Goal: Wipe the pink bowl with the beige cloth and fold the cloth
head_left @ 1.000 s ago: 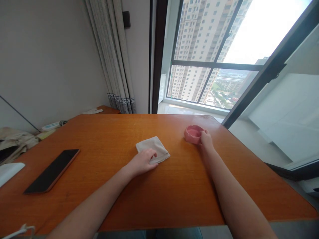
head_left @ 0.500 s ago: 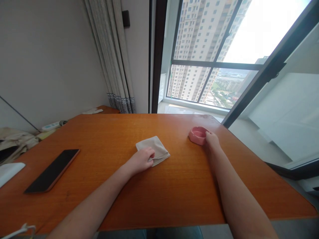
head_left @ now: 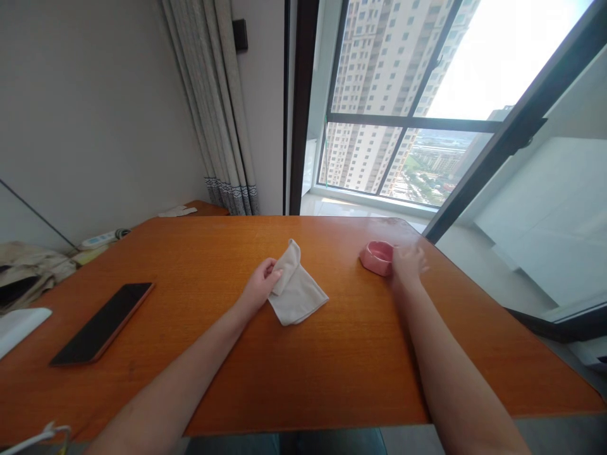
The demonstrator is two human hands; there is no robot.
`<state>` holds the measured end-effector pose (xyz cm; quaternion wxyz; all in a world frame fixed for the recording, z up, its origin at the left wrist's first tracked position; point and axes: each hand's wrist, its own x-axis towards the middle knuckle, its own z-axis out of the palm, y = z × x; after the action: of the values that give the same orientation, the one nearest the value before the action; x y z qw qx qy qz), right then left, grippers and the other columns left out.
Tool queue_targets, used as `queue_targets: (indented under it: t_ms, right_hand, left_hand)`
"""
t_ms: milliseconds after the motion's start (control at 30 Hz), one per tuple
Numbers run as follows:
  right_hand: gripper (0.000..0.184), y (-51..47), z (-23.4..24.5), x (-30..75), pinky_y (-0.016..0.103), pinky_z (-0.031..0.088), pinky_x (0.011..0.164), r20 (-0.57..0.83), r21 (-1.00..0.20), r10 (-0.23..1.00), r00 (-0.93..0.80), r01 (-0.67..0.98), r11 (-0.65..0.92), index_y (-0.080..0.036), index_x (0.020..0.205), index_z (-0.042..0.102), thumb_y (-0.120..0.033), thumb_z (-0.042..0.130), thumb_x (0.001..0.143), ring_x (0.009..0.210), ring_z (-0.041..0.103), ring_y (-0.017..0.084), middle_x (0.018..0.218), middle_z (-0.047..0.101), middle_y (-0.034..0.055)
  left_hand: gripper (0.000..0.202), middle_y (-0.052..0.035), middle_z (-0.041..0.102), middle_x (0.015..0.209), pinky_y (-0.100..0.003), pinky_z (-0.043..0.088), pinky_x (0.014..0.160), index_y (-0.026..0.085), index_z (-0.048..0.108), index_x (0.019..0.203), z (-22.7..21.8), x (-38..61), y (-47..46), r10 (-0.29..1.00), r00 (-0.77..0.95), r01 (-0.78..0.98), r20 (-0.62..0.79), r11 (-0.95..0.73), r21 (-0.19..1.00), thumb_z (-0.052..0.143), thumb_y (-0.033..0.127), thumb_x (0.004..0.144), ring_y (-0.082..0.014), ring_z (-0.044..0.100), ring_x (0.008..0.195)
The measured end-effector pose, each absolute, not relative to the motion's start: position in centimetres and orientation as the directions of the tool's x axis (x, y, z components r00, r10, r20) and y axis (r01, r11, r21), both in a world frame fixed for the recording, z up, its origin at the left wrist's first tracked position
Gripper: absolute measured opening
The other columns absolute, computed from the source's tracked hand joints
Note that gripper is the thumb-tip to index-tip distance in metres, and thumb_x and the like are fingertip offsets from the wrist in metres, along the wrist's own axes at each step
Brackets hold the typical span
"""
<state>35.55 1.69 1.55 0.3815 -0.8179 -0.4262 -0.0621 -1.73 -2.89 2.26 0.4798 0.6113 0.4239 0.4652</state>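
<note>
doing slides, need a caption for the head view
Left hand grips a folded beige cloth; blurred right hand beside a pink faceted dish on a wooden table.

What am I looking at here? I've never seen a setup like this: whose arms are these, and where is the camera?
There is no machine at work here: these are a person's own bare arms. The camera is worn on that person's head, looking forward and down, so you see roughly what they see. The left hand holds a pale cloth by one side; the rest of it spreads over the wooden table. The right hand is right beside a pink bowl, but it is blurred, so I can't tell whether they touch. A flat dark device lies further left. Beyond the table are a curtain and a large window.
</note>
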Motion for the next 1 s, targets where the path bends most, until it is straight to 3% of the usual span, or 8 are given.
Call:
queue_targets:
  t_ms: [67, 133, 233, 333, 467, 667, 833, 1000]
  right_hand:
    - [0.047, 1.0, 3.1, 32.5, 0.054, 0.031, 0.096, 0.572, -0.559, 0.59, 0.57, 0.797, -0.227, -0.014, 0.127, 0.046, -0.035, 0.038, 0.085, 0.123, 0.038, 0.031, 0.137, 0.039, 0.0169]
    - [0.039, -0.2, 4.1, 28.0, 0.045, 0.035, 0.096, 0.622, -0.526, 0.699, 0.353, 0.85, 0.039, -0.016, 0.119, 0.052, -0.031, 0.034, 0.088, 0.117, 0.044, 0.026, 0.129, 0.048, 0.0143]
    - [0.035, -2.9, 4.0, 20.3, 0.033, 0.041, 0.09, 0.443, -0.474, 0.879, -0.176, 0.786, 0.397, -0.017, 0.116, 0.055, -0.029, 0.036, 0.089, 0.098, 0.054, 0.019, 0.111, 0.059, 0.0106]
    - [0.037, -5.7, 2.5, 15.1, 0.034, 0.039, 0.091, 0.196, -0.373, 0.871, -0.45, 0.788, 0.49, -0.021, 0.117, 0.056, -0.038, 0.045, 0.086, 0.103, 0.052, 0.022, 0.111, 0.058, 0.0091]
    - [0.037, -6.1, 1.0, 14.7, 0.04, 0.034, 0.095, 0.037, -0.236, 0.916, -0.399, 0.887, 0.396, -0.024, 0.116, 0.056, -0.026, 0.051, 0.079, 0.115, 0.044, 0.025, 0.126, 0.05, 0.0081]
    - [0.043, -2.4, 1.1, 19.2, 0.039, 0.035, 0.092, 0.04, -0.144, 0.997, -0.069, 0.987, 0.074, -0.021, 0.124, 0.049, -0.018, 0.043, 0.081, 0.119, 0.041, 0.027, 0.133, 0.046, 0.0118]
    - [0.046, -0.8, 0.8, 21.3, 0.036, 0.038, 0.085, 0.04, -0.224, 0.996, 0.079, 0.972, -0.068, -0.018, 0.124, 0.049, -0.034, 0.049, 0.081, 0.108, 0.05, 0.028, 0.116, 0.055, 0.0145]
    - [0.037, 0.2, -0.1, 22.3, 0.028, 0.038, 0.083, 0.079, -0.345, 0.995, 0.06, 0.938, -0.029, -0.019, 0.116, 0.056, -0.028, 0.053, 0.08, 0.097, 0.055, 0.02, 0.107, 0.06, 0.0084]
  left_hand:
    - [0.021, 0.0024, 0.053, 0.075, -0.021, 0.039, 0.057, 0.019, 0.047, 0.085, 2.1, -2.7, -1.7, 0.992, 0.049, -0.077, 0.118, -0.114, 0.991, 0.054, 0.036, 0.075, -0.0112, 0.05, 0.064]
    - [0.023, 0.0021, 0.054, 0.078, -0.022, 0.04, 0.059, 0.02, 0.047, 0.089, 1.7, -4.3, -0.2, 0.991, -0.099, -0.116, 0.093, -0.104, 0.988, 0.055, 0.036, 0.073, -0.0115, 0.051, 0.066]
    - [0.024, 0.0007, 0.055, 0.082, -0.024, 0.043, 0.066, 0.021, 0.047, 0.092, 0.6, -7.4, 2.1, 0.955, -0.254, 0.13, 0.151, -0.121, 0.984, 0.05, 0.036, 0.074, -0.014, 0.054, 0.073]
    - [0.02, -0.0015, 0.056, 0.088, -0.028, 0.042, 0.074, 0.021, 0.047, 0.09, -0.4, -10.2, 3.5, 0.932, -0.283, 0.473, 0.226, -0.07, 0.878, 0.046, 0.033, 0.074, -0.0172, 0.054, 0.082]
    - [0.01, -0.0024, 0.055, 0.082, -0.03, 0.04, 0.072, 0.02, 0.046, 0.079, -1.2, -11.3, 4.0, 0.943, -0.262, 0.584, 0.206, -0.016, 0.812, 0.047, 0.028, 0.072, -0.0194, 0.053, 0.079]
    - [0.01, 0.0004, 0.054, 0.071, -0.027, 0.036, 0.064, 0.02, 0.047, 0.07, -1.5, -9.6, 3.4, 0.977, -0.098, 0.679, 0.19, -0.074, 0.73, 0.054, 0.026, 0.067, -0.0167, 0.05, 0.068]
    - [0.016, 0.0018, 0.05, 0.066, -0.026, 0.035, 0.061, 0.02, 0.046, 0.066, -1.4, -9.4, 3.2, 0.982, -0.021, 0.69, 0.189, -0.123, 0.713, 0.057, 0.032, 0.065, -0.0148, 0.047, 0.064]
    - [0.023, 0.0028, 0.046, 0.06, -0.025, 0.032, 0.056, 0.019, 0.046, 0.063, -1.0, -9.5, 2.9, 0.975, -0.02, 0.683, 0.22, -0.148, 0.715, 0.057, 0.039, 0.065, -0.0129, 0.043, 0.058]
